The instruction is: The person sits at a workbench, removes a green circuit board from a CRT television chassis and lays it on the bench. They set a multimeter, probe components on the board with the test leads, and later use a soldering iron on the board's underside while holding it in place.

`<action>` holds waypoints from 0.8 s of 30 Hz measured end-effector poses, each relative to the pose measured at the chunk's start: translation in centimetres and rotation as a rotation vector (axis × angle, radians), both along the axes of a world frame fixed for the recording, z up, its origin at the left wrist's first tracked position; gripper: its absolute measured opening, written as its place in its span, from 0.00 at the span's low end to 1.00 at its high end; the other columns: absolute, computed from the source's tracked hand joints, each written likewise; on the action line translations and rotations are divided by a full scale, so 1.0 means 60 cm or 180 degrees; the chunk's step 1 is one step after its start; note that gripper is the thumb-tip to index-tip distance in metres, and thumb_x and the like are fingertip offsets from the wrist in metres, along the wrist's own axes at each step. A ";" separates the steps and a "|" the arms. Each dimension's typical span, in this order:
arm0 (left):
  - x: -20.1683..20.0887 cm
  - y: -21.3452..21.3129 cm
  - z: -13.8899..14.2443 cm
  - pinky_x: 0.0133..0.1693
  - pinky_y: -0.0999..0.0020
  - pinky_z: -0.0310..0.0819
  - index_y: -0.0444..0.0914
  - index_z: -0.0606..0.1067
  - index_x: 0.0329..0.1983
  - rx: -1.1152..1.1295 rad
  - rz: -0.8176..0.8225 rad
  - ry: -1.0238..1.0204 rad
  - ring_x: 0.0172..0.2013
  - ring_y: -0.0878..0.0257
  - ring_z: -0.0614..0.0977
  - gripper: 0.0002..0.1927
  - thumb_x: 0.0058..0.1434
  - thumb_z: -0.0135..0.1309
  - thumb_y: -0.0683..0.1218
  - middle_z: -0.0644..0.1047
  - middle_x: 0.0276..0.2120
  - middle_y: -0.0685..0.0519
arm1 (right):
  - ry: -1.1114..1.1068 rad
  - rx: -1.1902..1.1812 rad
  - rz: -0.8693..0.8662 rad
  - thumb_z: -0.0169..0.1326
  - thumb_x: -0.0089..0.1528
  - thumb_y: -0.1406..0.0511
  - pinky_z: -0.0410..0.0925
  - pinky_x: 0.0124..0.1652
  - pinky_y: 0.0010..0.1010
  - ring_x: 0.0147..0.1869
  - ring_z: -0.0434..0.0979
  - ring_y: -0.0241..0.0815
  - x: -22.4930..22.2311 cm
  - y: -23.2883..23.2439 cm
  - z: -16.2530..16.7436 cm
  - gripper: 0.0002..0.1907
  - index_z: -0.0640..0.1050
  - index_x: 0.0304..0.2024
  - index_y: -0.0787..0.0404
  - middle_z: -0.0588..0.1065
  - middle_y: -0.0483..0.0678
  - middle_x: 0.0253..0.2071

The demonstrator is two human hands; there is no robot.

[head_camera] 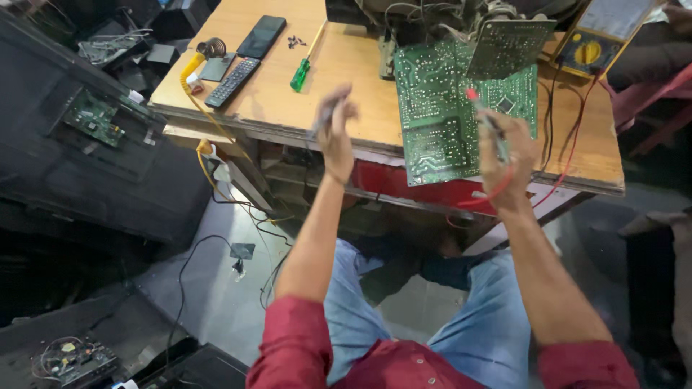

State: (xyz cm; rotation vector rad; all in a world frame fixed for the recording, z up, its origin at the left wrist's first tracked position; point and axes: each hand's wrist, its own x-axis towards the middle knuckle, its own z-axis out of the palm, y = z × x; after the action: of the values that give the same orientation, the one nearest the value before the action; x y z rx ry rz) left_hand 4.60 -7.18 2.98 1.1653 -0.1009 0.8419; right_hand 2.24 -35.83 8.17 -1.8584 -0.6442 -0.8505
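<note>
- The left hand (336, 128) is blurred, closed on a dark probe (324, 115).
- The right hand (507, 160) grips a red probe (484, 115) over the green circuit board (440, 115).
- The yellow meter (598, 36) is cut off at the frame's top.

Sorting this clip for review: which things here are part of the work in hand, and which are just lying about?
In use:
- left hand with a dark probe
- right hand with the red probe
- green circuit board
- yellow multimeter

Lying about:
- green screwdriver
- remote control
- phone
- loose screws
</note>
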 end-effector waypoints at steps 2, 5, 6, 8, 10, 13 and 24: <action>-0.063 -0.026 -0.046 0.38 0.71 0.76 0.35 0.78 0.49 0.0053 0.0176 0.0179 0.34 0.66 0.79 0.11 0.71 0.45 0.36 0.79 0.41 0.51 | 0.0031 0.0295 -0.0137 0.53 0.75 0.70 0.68 0.48 0.26 0.47 0.75 0.36 -0.008 -0.026 -0.023 0.10 0.79 0.57 0.63 0.78 0.48 0.48; -0.149 -0.085 -0.115 0.37 0.71 0.72 0.34 0.76 0.44 0.0523 0.0343 0.0645 0.34 0.66 0.76 0.06 0.70 0.48 0.36 0.76 0.39 0.51 | 0.0227 0.0750 -0.0188 0.50 0.75 0.70 0.67 0.47 0.24 0.46 0.73 0.33 -0.016 -0.053 -0.065 0.10 0.77 0.58 0.65 0.78 0.47 0.50; -0.166 -0.105 -0.132 0.40 0.70 0.74 0.34 0.75 0.48 0.0904 0.0522 0.0552 0.37 0.64 0.78 0.07 0.70 0.49 0.36 0.76 0.41 0.51 | 0.0246 0.0840 -0.0134 0.50 0.75 0.70 0.68 0.50 0.25 0.49 0.74 0.34 -0.020 -0.060 -0.081 0.10 0.77 0.58 0.66 0.77 0.47 0.51; -0.186 -0.146 -0.157 0.43 0.68 0.75 0.34 0.73 0.54 0.1327 0.0695 0.0501 0.40 0.62 0.78 0.13 0.67 0.54 0.36 0.76 0.41 0.50 | 0.0217 0.0952 -0.0160 0.50 0.75 0.71 0.68 0.53 0.26 0.51 0.74 0.34 -0.020 -0.070 -0.109 0.10 0.76 0.57 0.67 0.76 0.47 0.51; -0.191 -0.181 -0.169 0.41 0.67 0.74 0.34 0.71 0.60 0.1426 0.0678 0.0573 0.38 0.60 0.77 0.22 0.62 0.60 0.36 0.73 0.39 0.50 | 0.0111 0.1013 -0.0334 0.50 0.74 0.71 0.68 0.54 0.27 0.52 0.73 0.36 -0.016 -0.077 -0.132 0.10 0.76 0.57 0.68 0.75 0.49 0.51; -0.185 -0.208 -0.166 0.40 0.66 0.73 0.35 0.67 0.66 0.1730 0.0887 0.0670 0.38 0.57 0.76 0.32 0.59 0.65 0.38 0.72 0.39 0.48 | 0.0363 0.1718 -0.0114 0.48 0.75 0.69 0.68 0.52 0.26 0.50 0.73 0.35 -0.001 -0.087 -0.154 0.10 0.71 0.57 0.66 0.73 0.45 0.49; -0.136 -0.231 -0.124 0.48 0.55 0.73 0.34 0.66 0.70 0.2157 0.1610 0.0207 0.43 0.44 0.77 0.35 0.60 0.65 0.39 0.75 0.43 0.42 | 0.0627 0.1367 -0.0239 0.45 0.76 0.67 0.72 0.55 0.28 0.54 0.76 0.35 0.026 -0.098 -0.158 0.15 0.73 0.62 0.68 0.76 0.48 0.52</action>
State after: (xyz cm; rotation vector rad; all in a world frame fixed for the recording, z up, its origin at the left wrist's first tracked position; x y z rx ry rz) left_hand -3.57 -21.02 -4.43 1.9001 -0.0355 1.2645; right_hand 3.78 -41.72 -1.34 -1.5548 -0.2446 -0.7714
